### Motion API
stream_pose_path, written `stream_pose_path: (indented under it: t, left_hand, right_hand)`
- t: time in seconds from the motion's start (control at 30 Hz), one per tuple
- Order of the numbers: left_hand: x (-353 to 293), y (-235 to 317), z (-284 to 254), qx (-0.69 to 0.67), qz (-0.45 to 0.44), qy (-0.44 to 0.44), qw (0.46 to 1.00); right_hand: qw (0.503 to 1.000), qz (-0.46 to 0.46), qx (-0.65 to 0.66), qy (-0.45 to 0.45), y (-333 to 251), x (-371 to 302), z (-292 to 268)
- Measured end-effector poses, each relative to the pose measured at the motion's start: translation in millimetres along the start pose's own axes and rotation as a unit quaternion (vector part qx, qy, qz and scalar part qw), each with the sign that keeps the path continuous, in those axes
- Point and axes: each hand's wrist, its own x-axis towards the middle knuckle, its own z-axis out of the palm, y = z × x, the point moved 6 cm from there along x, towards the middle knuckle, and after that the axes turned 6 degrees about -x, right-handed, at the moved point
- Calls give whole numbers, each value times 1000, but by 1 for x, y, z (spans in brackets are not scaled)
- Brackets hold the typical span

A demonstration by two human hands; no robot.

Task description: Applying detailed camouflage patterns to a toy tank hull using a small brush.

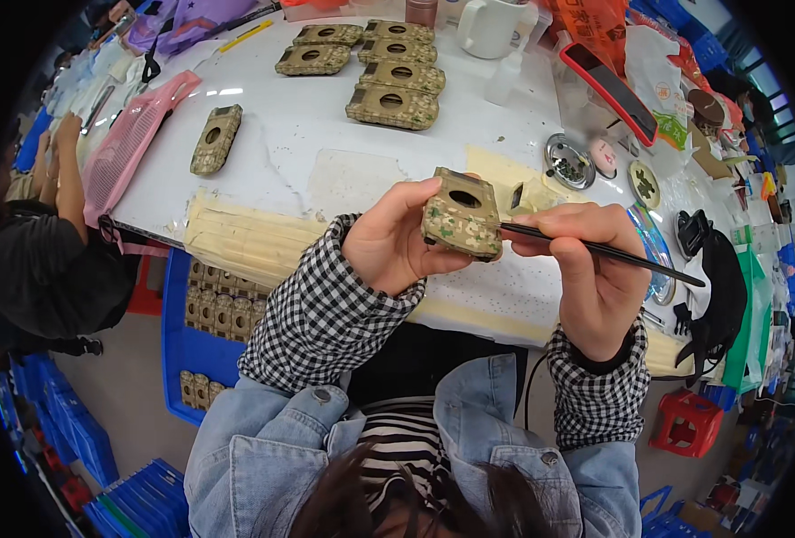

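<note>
My left hand [387, 235] grips a camouflage-patterned model tank hull [478, 229] by its edges, thumb on top and fingers beneath. The hull is tilted, with a round opening in its upper face. In my right hand [602, 269] is a thin black-handled paintbrush [635, 258], pinched between thumb and fingers. Its tip meets the right side of the hull, though the bristles are too small to make out. Beyond, a single tank hull [216, 140] lies on the white table [272, 117], and several like it stand in rows, one being the nearest hull [392, 106].
Right of my hands sit a round metal dish [569, 162] with dark paint, a pale lid [645, 183] with dark blotches and a red-cased phone [608, 94]. A white jug [489, 29] stands behind. Below the table's left edge, a blue tray [175, 314] holds several hulls. A co-worker [52, 260] sits left.
</note>
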Motion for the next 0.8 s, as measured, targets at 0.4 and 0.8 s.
stream_pose_path:
  t: [0.4,0.8]
  left_hand:
    - [1,0,1,-6,-4,-17,1000]
    - [2,1,1,15,6,-24,1000]
  right_hand:
    - [1000,4,2,-15,-1,3,0]
    - [997,-28,-48,-58,-4,4,1]
